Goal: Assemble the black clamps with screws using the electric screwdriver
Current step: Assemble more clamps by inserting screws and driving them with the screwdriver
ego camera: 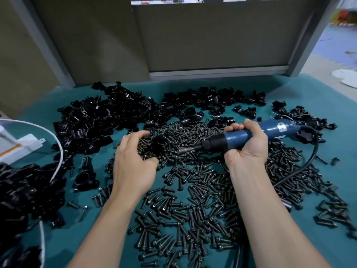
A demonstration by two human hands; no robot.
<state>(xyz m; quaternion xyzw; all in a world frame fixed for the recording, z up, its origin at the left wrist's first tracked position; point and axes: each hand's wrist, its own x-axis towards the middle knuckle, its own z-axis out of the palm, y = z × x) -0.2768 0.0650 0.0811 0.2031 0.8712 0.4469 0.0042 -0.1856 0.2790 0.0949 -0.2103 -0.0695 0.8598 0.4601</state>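
My right hand (pixel 248 146) grips the blue electric screwdriver (pixel 239 137), which lies nearly level with its metal bit pointing left over the screws. My left hand (pixel 135 161) holds a black clamp (pixel 159 144) between curled fingers and thumb, just left of the bit tip. The tip sits close to the clamp, and contact cannot be told. A wide spread of dark screws (pixel 193 200) covers the teal table (pixel 289 89) under and in front of both hands.
Heaps of black clamp parts lie at the back left (pixel 92 120), along the back (pixel 212 99) and at the near left (pixel 23 194). A white box (pixel 21 146) and white cable (pixel 58 151) sit at the left. The screwdriver's black cord (pixel 307 161) loops to the right.
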